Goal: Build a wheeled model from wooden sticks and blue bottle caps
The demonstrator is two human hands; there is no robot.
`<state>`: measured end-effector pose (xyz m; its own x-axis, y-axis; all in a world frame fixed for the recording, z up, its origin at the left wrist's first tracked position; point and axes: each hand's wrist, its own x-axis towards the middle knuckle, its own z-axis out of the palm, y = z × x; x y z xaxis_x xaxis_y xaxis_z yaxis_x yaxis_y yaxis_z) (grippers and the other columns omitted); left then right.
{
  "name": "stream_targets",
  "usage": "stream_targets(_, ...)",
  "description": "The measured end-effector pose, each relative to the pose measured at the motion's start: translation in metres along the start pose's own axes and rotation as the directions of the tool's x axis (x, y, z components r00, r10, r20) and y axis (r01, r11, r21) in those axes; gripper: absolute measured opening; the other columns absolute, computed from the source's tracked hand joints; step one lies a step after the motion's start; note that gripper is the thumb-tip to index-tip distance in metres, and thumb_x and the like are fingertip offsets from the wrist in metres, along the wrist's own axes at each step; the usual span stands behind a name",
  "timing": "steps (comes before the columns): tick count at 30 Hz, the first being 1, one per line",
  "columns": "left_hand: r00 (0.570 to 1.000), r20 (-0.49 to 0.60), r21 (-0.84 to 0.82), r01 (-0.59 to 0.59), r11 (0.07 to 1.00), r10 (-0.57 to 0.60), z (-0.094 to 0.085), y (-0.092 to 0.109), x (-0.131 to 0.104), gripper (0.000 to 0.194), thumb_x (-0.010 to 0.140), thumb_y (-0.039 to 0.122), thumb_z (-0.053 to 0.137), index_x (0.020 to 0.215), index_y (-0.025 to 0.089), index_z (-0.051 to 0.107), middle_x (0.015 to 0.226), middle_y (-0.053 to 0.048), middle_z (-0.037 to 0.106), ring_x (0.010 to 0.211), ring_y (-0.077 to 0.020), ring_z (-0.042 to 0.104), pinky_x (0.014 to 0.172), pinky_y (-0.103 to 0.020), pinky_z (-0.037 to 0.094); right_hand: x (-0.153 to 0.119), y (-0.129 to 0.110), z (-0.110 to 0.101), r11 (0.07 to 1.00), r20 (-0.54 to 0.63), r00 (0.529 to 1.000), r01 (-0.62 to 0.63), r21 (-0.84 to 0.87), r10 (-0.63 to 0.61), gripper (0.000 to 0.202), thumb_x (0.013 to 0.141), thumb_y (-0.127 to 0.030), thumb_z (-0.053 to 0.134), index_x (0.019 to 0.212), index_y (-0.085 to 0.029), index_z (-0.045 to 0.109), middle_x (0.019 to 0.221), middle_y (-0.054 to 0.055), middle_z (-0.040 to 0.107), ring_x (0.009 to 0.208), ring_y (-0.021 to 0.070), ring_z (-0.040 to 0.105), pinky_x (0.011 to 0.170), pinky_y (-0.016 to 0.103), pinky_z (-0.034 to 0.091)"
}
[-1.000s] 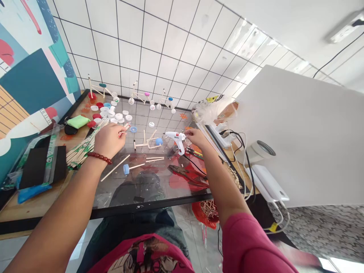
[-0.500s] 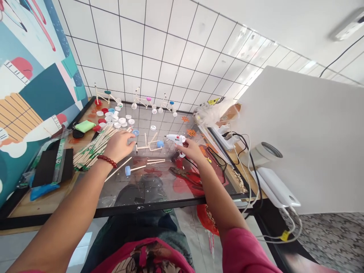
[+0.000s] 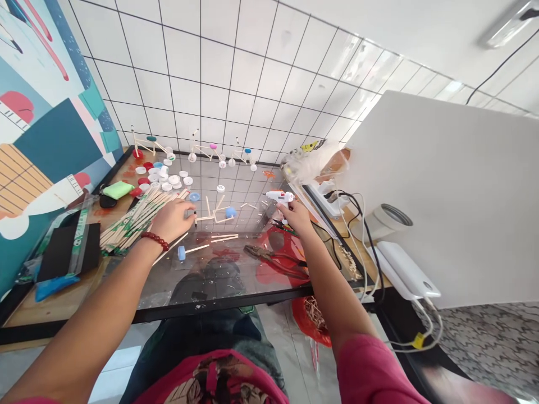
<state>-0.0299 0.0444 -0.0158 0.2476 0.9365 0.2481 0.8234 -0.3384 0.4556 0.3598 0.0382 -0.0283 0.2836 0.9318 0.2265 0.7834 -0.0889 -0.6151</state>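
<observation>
My right hand point(image 3: 298, 217) grips a white hot glue gun point(image 3: 281, 196), its nozzle pointing left above the right part of the glass tabletop. My left hand point(image 3: 172, 217) wears a red bead bracelet and is palm down, thumb and forefinger slightly apart. Its fingertips are beside the black-tipped end of a small stick frame point(image 3: 215, 215), which has a blue bottle cap point(image 3: 230, 212) on it. Under the left hand lies a pile of wooden sticks point(image 3: 135, 221). A blue cap on a stick point(image 3: 182, 253) rests nearer the table's front edge.
Pliers point(image 3: 273, 258) lie on a red patch at front right. Loose bottle caps point(image 3: 173, 180) are gathered at back left. Several finished-looking stick-and-cap models point(image 3: 206, 151) stand along the back. A power strip point(image 3: 326, 199) and cables are at right, a green pouch point(image 3: 118, 189) at left.
My right hand has carried the glue gun to the right, away from the stick frame. My left hand has stayed by the frame's black-tipped end. The view has shifted slightly.
</observation>
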Motion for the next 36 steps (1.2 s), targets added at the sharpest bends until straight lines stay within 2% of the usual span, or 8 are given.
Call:
stream_targets(7, 1.000, -0.004, 0.012, 0.021, 1.000, -0.021, 0.001, -0.005, 0.001, 0.035, 0.080, 0.036, 0.056, 0.103, 0.018, 0.077, 0.117, -0.015, 0.072, 0.110, -0.0356, 0.066, 0.096, -0.047, 0.051, 0.018, 0.005, 0.011, 0.999, 0.065, 0.998, -0.002, 0.042, -0.001, 0.035, 0.084, -0.049, 0.058, 0.088, -0.015, 0.069, 0.073, 0.003, 0.066, 0.070, 0.0172, 0.058, 0.067, 0.026, 0.042)
stream_targets(12, 1.000, -0.027, 0.026, 0.002, 1.000, -0.001, 0.000, -0.006, 0.002, 0.036, 0.079, 0.037, 0.056, 0.101, 0.019, 0.078, 0.114, -0.015, 0.073, 0.109, -0.0366, 0.066, 0.095, -0.047, 0.052, 0.030, 0.005, 0.021, 0.999, 0.102, 0.995, 0.006, 0.052, -0.011, 0.037, 0.082, -0.049, 0.061, 0.092, -0.014, 0.071, 0.080, 0.004, 0.069, 0.074, 0.0171, 0.058, 0.070, 0.027, 0.044)
stream_targets(18, 0.999, -0.036, 0.065, -0.015, 0.998, 0.018, 0.000, -0.005, 0.002, 0.039, 0.080, 0.036, 0.054, 0.104, 0.017, 0.078, 0.113, -0.016, 0.073, 0.109, -0.0359, 0.066, 0.095, -0.046, 0.052, 0.038, 0.011, 0.018, 0.999, 0.107, 0.994, -0.005, 0.032, 0.002, 0.033, 0.083, -0.040, 0.062, 0.102, -0.014, 0.071, 0.090, 0.006, 0.073, 0.080, 0.0185, 0.062, 0.077, 0.029, 0.048)
stream_targets(23, 1.000, -0.026, 0.078, -0.014, 0.997, 0.016, -0.002, -0.002, 0.001, 0.038, 0.081, 0.035, 0.054, 0.106, 0.018, 0.078, 0.115, -0.015, 0.072, 0.110, -0.0350, 0.066, 0.095, -0.044, 0.052, 0.035, 0.005, 0.014, 1.000, 0.095, 0.995, 0.011, -0.001, -0.011, 0.033, 0.085, -0.038, 0.063, 0.108, -0.015, 0.071, 0.099, 0.009, 0.075, 0.089, 0.0221, 0.066, 0.083, 0.033, 0.050)
stream_targets(25, 1.000, -0.023, 0.086, -0.005, 0.996, 0.007, -0.002, -0.001, 0.001, 0.039, 0.082, 0.034, 0.054, 0.107, 0.017, 0.077, 0.116, -0.015, 0.072, 0.110, -0.0352, 0.065, 0.095, -0.044, 0.052, 0.031, 0.000, 0.015, 0.998, 0.090, 0.996, 0.022, -0.063, -0.016, 0.035, 0.086, -0.039, 0.063, 0.111, -0.016, 0.070, 0.103, 0.010, 0.075, 0.092, 0.0238, 0.066, 0.085, 0.034, 0.049)
stream_targets(29, 1.000, -0.022, 0.084, 0.007, 0.996, -0.005, -0.002, -0.001, 0.000, 0.039, 0.081, 0.033, 0.054, 0.108, 0.017, 0.077, 0.117, -0.015, 0.072, 0.109, -0.0353, 0.066, 0.093, -0.045, 0.053, 0.023, -0.008, 0.014, 0.978, 0.113, 0.993, -0.001, -0.206, 0.025, 0.037, 0.088, -0.042, 0.063, 0.110, -0.014, 0.070, 0.104, 0.013, 0.075, 0.094, 0.0260, 0.067, 0.085, 0.034, 0.049)
stream_targets(36, 1.000, -0.017, 0.089, -0.001, 0.996, 0.003, -0.001, -0.002, 0.000, 0.038, 0.082, 0.033, 0.054, 0.108, 0.018, 0.077, 0.116, -0.014, 0.072, 0.108, -0.0334, 0.066, 0.094, -0.043, 0.053, 0.017, -0.019, 0.006, 0.962, 0.114, 0.990, -0.046, -0.269, 0.079, 0.037, 0.090, -0.037, 0.061, 0.115, -0.011, 0.068, 0.109, 0.015, 0.074, 0.098, 0.0256, 0.068, 0.084, 0.032, 0.048)
